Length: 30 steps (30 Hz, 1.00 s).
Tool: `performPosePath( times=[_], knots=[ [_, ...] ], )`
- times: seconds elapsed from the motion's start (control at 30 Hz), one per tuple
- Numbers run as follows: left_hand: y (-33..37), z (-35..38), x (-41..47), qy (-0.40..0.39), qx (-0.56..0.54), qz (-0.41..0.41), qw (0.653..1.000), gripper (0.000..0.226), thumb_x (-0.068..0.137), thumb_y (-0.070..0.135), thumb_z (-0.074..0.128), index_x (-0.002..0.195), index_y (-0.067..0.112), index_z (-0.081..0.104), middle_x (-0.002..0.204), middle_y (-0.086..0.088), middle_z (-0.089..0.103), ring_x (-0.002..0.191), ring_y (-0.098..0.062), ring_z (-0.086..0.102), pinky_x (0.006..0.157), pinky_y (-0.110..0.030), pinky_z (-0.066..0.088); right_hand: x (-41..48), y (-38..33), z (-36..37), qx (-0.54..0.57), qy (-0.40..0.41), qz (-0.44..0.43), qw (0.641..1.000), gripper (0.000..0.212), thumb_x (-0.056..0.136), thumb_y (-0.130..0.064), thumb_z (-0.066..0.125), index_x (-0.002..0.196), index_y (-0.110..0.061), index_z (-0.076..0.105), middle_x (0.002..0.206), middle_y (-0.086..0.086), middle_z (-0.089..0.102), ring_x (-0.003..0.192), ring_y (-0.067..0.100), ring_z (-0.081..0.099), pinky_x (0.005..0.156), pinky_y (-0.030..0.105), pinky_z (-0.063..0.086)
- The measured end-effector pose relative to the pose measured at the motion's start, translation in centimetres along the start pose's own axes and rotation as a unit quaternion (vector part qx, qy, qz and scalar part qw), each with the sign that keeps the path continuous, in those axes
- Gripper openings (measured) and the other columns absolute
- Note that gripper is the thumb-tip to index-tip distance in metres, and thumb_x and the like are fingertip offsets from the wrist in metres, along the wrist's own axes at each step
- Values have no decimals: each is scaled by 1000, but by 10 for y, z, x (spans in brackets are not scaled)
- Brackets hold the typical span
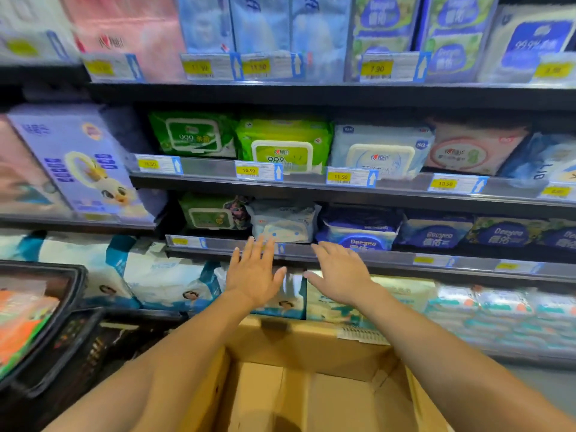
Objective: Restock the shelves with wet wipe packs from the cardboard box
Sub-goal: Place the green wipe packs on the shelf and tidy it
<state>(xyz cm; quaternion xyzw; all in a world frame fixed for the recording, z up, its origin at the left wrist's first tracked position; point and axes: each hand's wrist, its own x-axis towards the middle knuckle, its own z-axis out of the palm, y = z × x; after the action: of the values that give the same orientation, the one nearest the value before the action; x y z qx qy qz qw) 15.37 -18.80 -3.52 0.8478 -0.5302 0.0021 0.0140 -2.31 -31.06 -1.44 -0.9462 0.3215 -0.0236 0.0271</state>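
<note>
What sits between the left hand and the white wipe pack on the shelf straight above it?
In the head view, only that shelf's front price rail separates the left hand from the white wipe pack; the hand's fingertips overlap the rail.

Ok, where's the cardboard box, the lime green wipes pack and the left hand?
cardboard box (307, 350), head view, on its far wall.
lime green wipes pack (282, 152), head view, on its pale lid.
left hand (254, 275), head view, on the back of the hand.
</note>
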Motion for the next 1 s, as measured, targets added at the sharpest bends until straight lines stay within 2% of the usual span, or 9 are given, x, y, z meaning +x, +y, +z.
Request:
performPosePath(
  times=[0.13, 0.3, 0.5, 0.67, 0.8, 1.0],
  knots=[
    [-17, 4, 14, -7, -33, -8, 999, 78, 104, 63, 23, 163, 28, -15, 173, -6, -6, 159, -26, -10, 128, -54, 2, 24, -22, 10, 87, -5, 39, 995, 84, 100, -61, 50, 165, -18, 19, 171, 7, 21, 157, 28, 21, 126, 48, 25],
    [-18, 7, 35, -19, -73, -23, 997, 91, 101, 66, 30, 164, 14, -10, 174, -4, 1, 159, -22, -8, 127, -55, -5, 45, -29, 21, 147, -1, 65, 987, 91, 99, -57, 56, 166, -15, 11, 173, 8, 15, 159, 26, 13, 127, 47, 24],
    [-23, 14, 51, -21, -75, -16, 997, 92, 99, 71, 29, 165, 18, -6, 174, 0, 0, 159, -18, -8, 127, -56, -6, 55, -25, 34, 125, -12, 69, 990, 87, 101, -61, 50, 166, -24, 7, 172, 9, 13, 157, 29, 17, 124, 49, 29],
    [-21, 18, 60, -14, -88, -27, 996, 94, 96, 74, 30, 165, 19, -1, 174, 0, 4, 160, -18, -4, 127, -57, -4, 63, -24, 38, 107, 4, 77, 991, 80, 100, -66, 43, 165, -28, 13, 167, 10, 19, 150, 32, 29, 114, 51, 41],
    [-20, 19, 61, -9, -84, -22, 996, 88, 99, 65, 33, 165, 18, 1, 174, 0, 5, 160, -18, -2, 126, -58, -4, 67, -22, 39, 97, 2, 82, 992, 77, 102, -58, 46, 165, -28, 13, 166, 11, 19, 148, 32, 31, 113, 50, 41],
    [-20, 14, 63, -16, -90, -22, 996, 77, 100, 51, 35, 165, 19, 7, 173, 0, 11, 160, -19, 0, 126, -59, -6, 70, -20, 44, 72, 6, 88, 994, 79, 100, -62, 46, 164, -29, 14, 165, 12, 21, 147, 32, 32, 114, 48, 39]
  ],
)
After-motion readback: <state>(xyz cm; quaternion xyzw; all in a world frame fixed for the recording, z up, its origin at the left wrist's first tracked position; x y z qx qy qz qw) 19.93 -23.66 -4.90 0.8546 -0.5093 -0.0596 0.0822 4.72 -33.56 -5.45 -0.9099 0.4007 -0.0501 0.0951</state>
